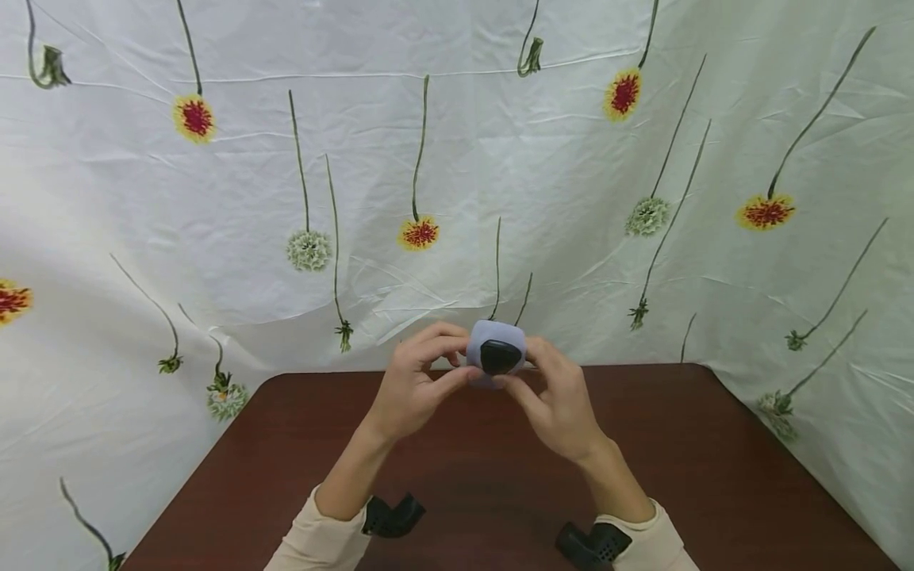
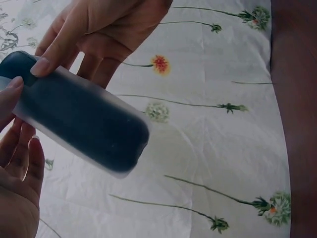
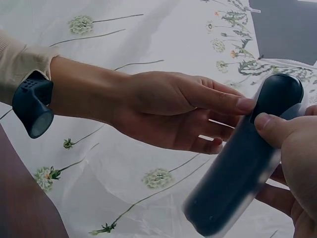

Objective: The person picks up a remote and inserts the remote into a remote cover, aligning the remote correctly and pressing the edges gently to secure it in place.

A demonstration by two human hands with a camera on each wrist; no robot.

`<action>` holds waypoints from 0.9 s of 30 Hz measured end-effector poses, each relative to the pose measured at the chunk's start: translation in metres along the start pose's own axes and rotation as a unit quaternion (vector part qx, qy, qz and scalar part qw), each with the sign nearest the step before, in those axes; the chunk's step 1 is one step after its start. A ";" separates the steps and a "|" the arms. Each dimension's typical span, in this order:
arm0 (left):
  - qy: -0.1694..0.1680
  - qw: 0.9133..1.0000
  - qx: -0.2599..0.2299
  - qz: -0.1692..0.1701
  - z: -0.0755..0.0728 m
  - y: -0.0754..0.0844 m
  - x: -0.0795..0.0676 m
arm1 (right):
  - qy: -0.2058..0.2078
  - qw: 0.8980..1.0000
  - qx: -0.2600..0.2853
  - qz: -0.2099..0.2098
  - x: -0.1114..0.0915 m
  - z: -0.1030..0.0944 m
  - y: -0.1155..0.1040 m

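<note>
A long, dark, round-ended object sits inside a pale translucent sleeve. In the head view it is held up above the far table edge, and its dark end faces the camera. My left hand grips one side with thumb and fingers. From the other side my right hand pinches it the same way. Both thumbs press close together near the sleeve's opening, where the bare dark end shows. The object's exact kind does not show.
A dark reddish-brown table lies below the hands. Behind it and at both sides hangs a white cloth printed with flowers and stems. Black devices are strapped at both wrists over cream sleeves.
</note>
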State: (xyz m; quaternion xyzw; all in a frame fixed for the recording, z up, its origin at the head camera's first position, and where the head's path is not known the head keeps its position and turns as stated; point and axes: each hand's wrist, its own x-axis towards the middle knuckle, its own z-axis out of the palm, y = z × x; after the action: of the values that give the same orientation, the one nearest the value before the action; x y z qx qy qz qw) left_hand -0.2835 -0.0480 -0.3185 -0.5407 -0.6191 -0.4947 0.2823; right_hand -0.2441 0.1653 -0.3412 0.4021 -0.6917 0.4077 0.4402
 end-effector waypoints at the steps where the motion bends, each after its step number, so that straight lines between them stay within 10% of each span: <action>1: -0.003 1.000 -0.002 0.000 -0.001 0.000 0.001 | 0.000 1.000 0.005 0.004 0.000 0.000 0.000; 18: -0.064 0.996 -0.066 -0.008 0.000 0.004 -0.003 | 0.035 0.998 0.033 0.036 0.000 -0.005 -0.007; 27: -0.050 0.996 0.047 0.063 0.003 0.002 -0.005 | 0.023 0.997 0.064 0.039 0.005 -0.017 -0.015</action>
State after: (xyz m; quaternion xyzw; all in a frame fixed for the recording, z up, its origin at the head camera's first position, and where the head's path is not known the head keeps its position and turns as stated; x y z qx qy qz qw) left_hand -0.2797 -0.0476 -0.3227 -0.5889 -0.6195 -0.4187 0.3066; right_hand -0.2268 0.1742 -0.3284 0.3930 -0.6690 0.4770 0.4130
